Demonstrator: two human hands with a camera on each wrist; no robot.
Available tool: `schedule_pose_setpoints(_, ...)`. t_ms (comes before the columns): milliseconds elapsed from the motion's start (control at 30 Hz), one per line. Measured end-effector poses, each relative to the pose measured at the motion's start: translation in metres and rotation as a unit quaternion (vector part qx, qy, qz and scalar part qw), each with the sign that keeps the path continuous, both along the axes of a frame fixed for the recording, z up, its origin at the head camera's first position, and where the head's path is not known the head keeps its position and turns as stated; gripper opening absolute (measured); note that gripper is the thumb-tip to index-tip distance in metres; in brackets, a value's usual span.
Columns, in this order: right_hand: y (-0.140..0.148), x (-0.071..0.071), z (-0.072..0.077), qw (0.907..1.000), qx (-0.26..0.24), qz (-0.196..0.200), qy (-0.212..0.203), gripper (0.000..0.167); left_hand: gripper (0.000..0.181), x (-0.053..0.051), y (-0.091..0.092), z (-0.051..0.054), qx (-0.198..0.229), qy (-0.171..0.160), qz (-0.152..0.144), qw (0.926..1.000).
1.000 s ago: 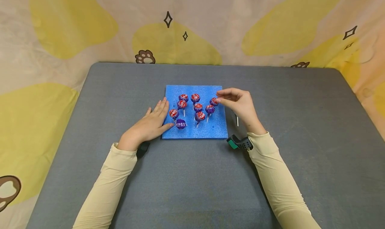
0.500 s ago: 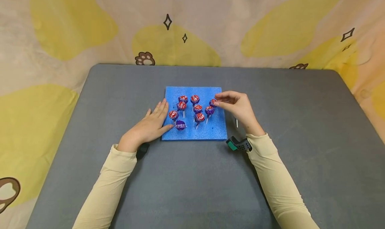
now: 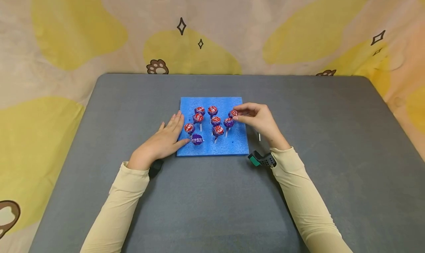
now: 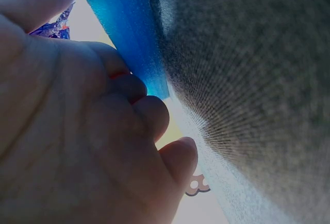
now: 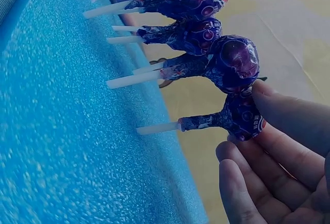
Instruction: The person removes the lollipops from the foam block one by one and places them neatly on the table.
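A blue foam board (image 3: 229,147) lies on the table, with several lollipops in red and purple wrappers standing in it on white sticks. At its right side my right hand (image 3: 262,122) pinches the head of a lollipop (image 3: 233,113) between thumb and fingers. In the right wrist view, this lollipop (image 5: 242,118) has its stick's lower end at the foam. Another lollipop (image 5: 237,64) stands close beside it. My left hand (image 3: 161,140) lies with straight fingers along the board's left edge, thumb near a purple-topped lollipop (image 3: 197,139).
A white stick (image 3: 259,136) shows on the grey table (image 3: 206,205) right of the board; its other end is hidden under my right hand. Behind the table hangs a cloth (image 3: 225,20) with yellow patches and paw prints.
My right hand has moved slightly left and nearer over the lollipop it pinches. The left hand stays on the board's edge. The head view has shifted a little.
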State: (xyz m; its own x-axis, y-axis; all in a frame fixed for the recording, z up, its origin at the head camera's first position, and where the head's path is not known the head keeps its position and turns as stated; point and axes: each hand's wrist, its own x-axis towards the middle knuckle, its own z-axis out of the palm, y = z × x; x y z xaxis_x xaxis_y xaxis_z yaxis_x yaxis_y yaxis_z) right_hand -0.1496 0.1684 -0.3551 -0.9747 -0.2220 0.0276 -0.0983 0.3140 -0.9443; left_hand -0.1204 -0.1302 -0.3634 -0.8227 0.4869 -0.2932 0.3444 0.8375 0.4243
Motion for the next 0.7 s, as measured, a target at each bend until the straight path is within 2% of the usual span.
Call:
schedule_pose_setpoints(200,-0.0012,-0.0006,0.0019,1.0,0.005,0.004,0.004,0.028,0.077,-0.0001,-0.0004,0.0017,0.003,0.002,0.001,1.0)
schedule_pose_setpoints(700,-0.0015,0.0006,0.0006,0.9999,-0.002,-0.003,-0.016,0.03,0.077,-0.0006,-0.0015,0.001,-0.002,-0.003,0.001,1.0)
